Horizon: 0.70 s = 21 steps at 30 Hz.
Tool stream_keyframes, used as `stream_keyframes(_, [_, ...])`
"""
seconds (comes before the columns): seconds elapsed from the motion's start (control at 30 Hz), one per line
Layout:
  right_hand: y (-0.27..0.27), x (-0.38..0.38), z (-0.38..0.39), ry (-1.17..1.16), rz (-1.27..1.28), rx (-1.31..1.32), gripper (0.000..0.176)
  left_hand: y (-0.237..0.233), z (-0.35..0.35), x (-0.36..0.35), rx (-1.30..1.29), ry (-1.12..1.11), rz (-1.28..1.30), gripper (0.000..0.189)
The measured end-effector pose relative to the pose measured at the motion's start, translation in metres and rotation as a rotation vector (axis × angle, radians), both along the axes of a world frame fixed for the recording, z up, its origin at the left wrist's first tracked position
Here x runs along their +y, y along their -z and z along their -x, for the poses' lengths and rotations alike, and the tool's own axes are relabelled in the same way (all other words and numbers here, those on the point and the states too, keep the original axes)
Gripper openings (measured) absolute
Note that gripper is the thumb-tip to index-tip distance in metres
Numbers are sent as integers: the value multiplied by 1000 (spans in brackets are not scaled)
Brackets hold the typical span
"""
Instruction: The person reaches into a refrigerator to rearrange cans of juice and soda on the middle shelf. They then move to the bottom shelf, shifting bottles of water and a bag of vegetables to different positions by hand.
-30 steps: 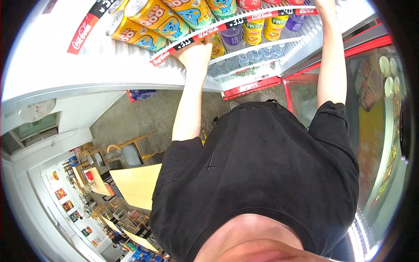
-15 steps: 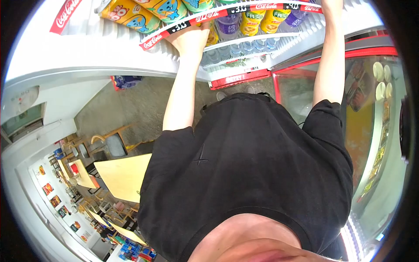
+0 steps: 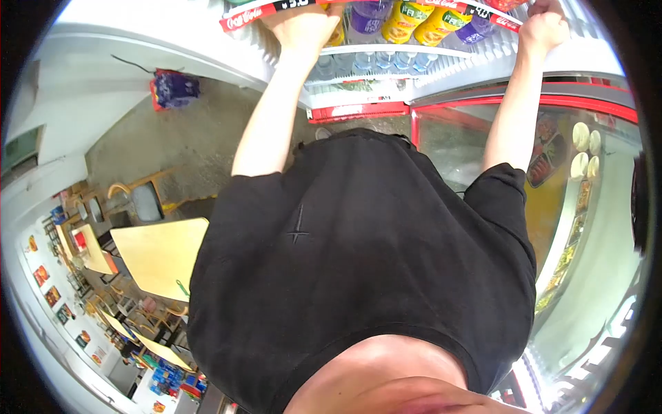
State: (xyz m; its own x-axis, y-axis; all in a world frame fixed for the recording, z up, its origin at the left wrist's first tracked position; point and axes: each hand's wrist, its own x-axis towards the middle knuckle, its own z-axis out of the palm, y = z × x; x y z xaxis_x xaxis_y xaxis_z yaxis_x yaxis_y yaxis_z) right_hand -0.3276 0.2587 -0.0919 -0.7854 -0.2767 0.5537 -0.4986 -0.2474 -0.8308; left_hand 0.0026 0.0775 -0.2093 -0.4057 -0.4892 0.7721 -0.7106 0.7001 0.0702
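Bare left hand (image 3: 301, 29) reaches beneath the red, black and white shelf strip (image 3: 507, 22), fingers partly hidden. Bare right hand (image 3: 545, 29), well apart, curls at its right end; neither grip is verifiable. Beyond stand yellow-labelled plastic bottles (image 3: 407, 22), then clear bottles (image 3: 385, 61) below.

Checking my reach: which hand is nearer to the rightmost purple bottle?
Right. Your right hand is just right of the purple bottle; your left hand is farther off, to its left.
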Motion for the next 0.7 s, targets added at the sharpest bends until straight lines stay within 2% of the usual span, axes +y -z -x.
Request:
stream_keyframes(0.03, [5, 3, 2, -18, 51, -15, 31, -4, -2, 3, -63, 15, -105, 48])
stream_keyframes(0.13, [19, 5, 13, -78, 229, -54, 25, 2, 0, -1, 23, -7, 79, 48])
stream_keyframes(0.17, [22, -1, 15, -106, 292, -69, 24, -1, 0, -1, 25, 5, 31, 49])
stream_keyframes(0.2, [15, 2, -11, -76, 244, -79, 27, -3, -1, 0, 26, 15, -15, 50])
stream_keyframes(0.23, [31, 8, -7, -108, 259, -42, 27, -3, -3, 1, 23, 28, -65, 51])
stream_keyframes(0.27, [33, 10, -29, -61, 304, -151, 29, -3, -4, 1, -72, 24, -215, 54])
stream_keyframes(0.3, [43, 10, -44, 40, 298, -147, 28, -4, -3, 0, -17, 20, -178, 55])
stream_keyframes(0.4, [99, 28, -48, 91, 64, -72, 19, -3, 0, -1, 17, 3, -166, 57])
stream_keyframes(0.5, [118, 30, -76, 264, -130, -51, 11, -5, 0, 3, 58, 12, -148, 59])
stream_keyframes(0.6, [144, 29, -65, 364, -248, 245, 24, -5, -1, 3, 53, 7, -181, 60])
stream_keyframes(0.63, [146, 33, -66, 303, -291, 177, 46, -1, 1, 1, 68, 4, -158, 59])
stream_keyframes(0.7, [150, 33, -66, 299, -303, 235, 52, 3, 1, -1, 65, 32, -181, 59])
